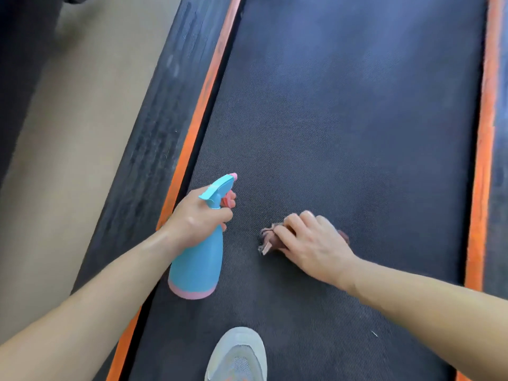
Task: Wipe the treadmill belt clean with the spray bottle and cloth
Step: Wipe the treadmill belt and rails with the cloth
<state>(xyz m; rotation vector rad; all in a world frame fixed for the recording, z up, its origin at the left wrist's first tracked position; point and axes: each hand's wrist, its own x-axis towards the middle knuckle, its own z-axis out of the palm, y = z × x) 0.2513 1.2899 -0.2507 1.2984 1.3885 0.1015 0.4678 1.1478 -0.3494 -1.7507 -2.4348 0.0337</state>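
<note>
The left hand (199,215) is in the lower middle of the frame. Its fingers (230,198) are wrapped around the neck of a blue spray bottle (196,259), and one finger sits on the pink trigger (226,200). The bottle has a pink band at the bottom and a pink tip at the top. It stands almost straight up, close to the left edge of the treadmill belt (343,119). It may be a little above the belt, but that is hard to tell.

Just to the right of the bottle, the right hand (316,243) lies on a small brownish-pink cloth (268,239). The fingers are bent over the cloth and press it flat on the dark belt. A bit of cloth pokes out on each side of the hand.

Orange strips (483,160) run along both sides of the belt. A gray shoe (237,356) stands on the belt at the bottom. A tan floor (68,133) shows in the upper left.
</note>
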